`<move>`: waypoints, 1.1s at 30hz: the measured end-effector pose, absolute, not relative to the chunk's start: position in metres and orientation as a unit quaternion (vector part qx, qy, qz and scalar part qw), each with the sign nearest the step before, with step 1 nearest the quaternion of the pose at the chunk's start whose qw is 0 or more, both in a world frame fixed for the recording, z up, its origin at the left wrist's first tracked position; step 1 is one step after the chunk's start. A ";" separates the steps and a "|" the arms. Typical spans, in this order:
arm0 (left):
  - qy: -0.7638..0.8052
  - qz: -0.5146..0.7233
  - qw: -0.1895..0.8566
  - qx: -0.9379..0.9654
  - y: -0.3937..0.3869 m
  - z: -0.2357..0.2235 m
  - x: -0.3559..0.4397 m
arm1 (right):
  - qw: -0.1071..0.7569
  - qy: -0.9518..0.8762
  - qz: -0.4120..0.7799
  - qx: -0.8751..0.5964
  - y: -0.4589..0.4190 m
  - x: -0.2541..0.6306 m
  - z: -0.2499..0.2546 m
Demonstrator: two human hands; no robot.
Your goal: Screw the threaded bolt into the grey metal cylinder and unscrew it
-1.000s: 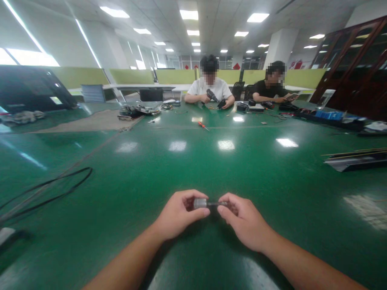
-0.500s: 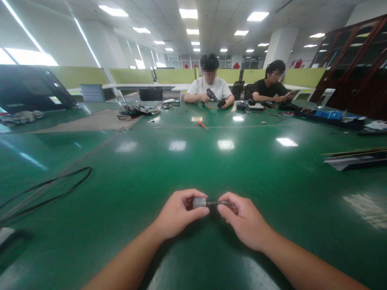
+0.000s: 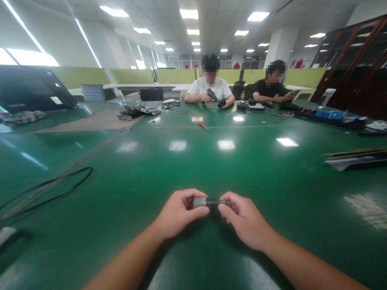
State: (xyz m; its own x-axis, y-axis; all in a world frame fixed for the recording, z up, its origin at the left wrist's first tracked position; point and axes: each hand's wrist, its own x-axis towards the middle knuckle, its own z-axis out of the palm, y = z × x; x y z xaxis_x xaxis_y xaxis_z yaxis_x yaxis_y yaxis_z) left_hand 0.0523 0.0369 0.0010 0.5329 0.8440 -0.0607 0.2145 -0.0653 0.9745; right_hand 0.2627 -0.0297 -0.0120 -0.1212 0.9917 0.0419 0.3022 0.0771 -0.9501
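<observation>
A small silver-grey metal cylinder [image 3: 200,202] lies level between the thumb and fingers of my left hand [image 3: 183,207]. From its right end a thin dark shaft [image 3: 212,202] runs across to my right hand [image 3: 238,213]. The thumb and forefinger there pinch the shaft's dark far end, which the fingers partly cover. Both hands are just above the green tabletop [image 3: 193,169], close in front of me. The exact kind of the metal piece is too small to make out.
An orange-handled screwdriver [image 3: 202,125] lies farther back. Across the table, a person in white [image 3: 210,86] holds a power drill [image 3: 212,95]; another in black [image 3: 272,86] sits alongside. A black cable [image 3: 72,185] loops at left. Metal strips [image 3: 356,159] lie at right.
My right hand has shifted very slightly to the right along the shaft's line. My left hand keeps its grip on the cylinder in the same place.
</observation>
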 end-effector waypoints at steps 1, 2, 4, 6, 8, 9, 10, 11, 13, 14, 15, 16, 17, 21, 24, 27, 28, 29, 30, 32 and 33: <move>0.392 0.282 0.559 0.674 0.037 0.001 0.052 | 0.403 -0.613 0.430 -0.526 -0.029 0.263 -0.013; 0.391 0.282 0.559 0.674 0.037 0.001 0.052 | 0.404 -0.613 0.431 -0.525 -0.029 0.263 -0.013; 0.392 0.284 0.560 0.673 0.037 0.001 0.052 | 0.404 -0.612 0.434 -0.524 -0.029 0.263 -0.013; 0.391 0.285 0.562 0.671 0.037 0.001 0.052 | 0.404 -0.611 0.434 -0.525 -0.029 0.263 -0.013; 0.390 0.286 0.564 0.669 0.037 0.001 0.052 | 0.405 -0.611 0.430 -0.526 -0.030 0.263 -0.012; 0.391 0.287 0.564 0.668 0.037 0.001 0.052 | 0.404 -0.611 0.430 -0.527 -0.030 0.263 -0.012; 0.391 0.288 0.564 0.668 0.037 0.000 0.052 | 0.405 -0.611 0.429 -0.528 -0.030 0.263 -0.011; 0.392 0.288 0.563 0.668 0.038 0.000 0.052 | 0.405 -0.611 0.429 -0.528 -0.030 0.263 -0.011; 0.394 0.288 0.560 0.670 0.038 -0.001 0.052 | 0.405 -0.610 0.431 -0.527 -0.030 0.263 -0.010; 0.395 0.288 0.558 0.671 0.038 -0.001 0.052 | 0.405 -0.611 0.432 -0.525 -0.030 0.263 -0.010; 0.395 0.288 0.557 0.671 0.038 -0.001 0.051 | 0.404 -0.611 0.433 -0.525 -0.030 0.263 -0.010; 0.396 0.287 0.556 0.672 0.038 -0.001 0.051 | 0.403 -0.612 0.433 -0.525 -0.030 0.263 -0.011; 0.396 0.287 0.556 0.672 0.038 -0.001 0.051 | 0.401 -0.613 0.434 -0.525 -0.030 0.263 -0.011; 0.392 0.289 0.559 0.671 0.038 -0.001 0.051 | 0.399 -0.613 0.436 -0.524 -0.030 0.264 -0.011; 0.391 0.290 0.562 0.669 0.038 0.000 0.051 | 0.401 -0.613 0.433 -0.526 -0.030 0.264 -0.012; 0.393 0.289 0.561 0.668 0.038 0.001 0.052 | 0.402 -0.613 0.428 -0.529 -0.031 0.263 -0.012; 0.395 0.289 0.561 0.668 0.038 0.001 0.052 | 0.402 -0.613 0.427 -0.529 -0.031 0.263 -0.012; 0.396 0.288 0.561 0.667 0.038 0.001 0.052 | 0.402 -0.613 0.426 -0.530 -0.031 0.263 -0.012; 0.397 0.287 0.561 0.667 0.038 0.001 0.052 | 0.401 -0.614 0.424 -0.531 -0.031 0.263 -0.012; 0.396 0.287 0.561 0.668 0.038 0.001 0.052 | 0.401 -0.614 0.423 -0.532 -0.031 0.263 -0.011; 0.396 0.288 0.560 0.669 0.038 0.000 0.052 | 0.401 -0.614 0.423 -0.532 -0.030 0.263 -0.011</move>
State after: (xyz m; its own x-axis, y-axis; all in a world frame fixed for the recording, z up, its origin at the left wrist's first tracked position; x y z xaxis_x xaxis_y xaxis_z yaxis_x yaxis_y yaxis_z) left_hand 0.0517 0.0377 0.0004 0.5208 0.8517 -0.0587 0.2074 -0.0595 0.9765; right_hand 0.2633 -0.0305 -0.0112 -0.1128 0.9927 0.0431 0.3133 0.0767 -0.9465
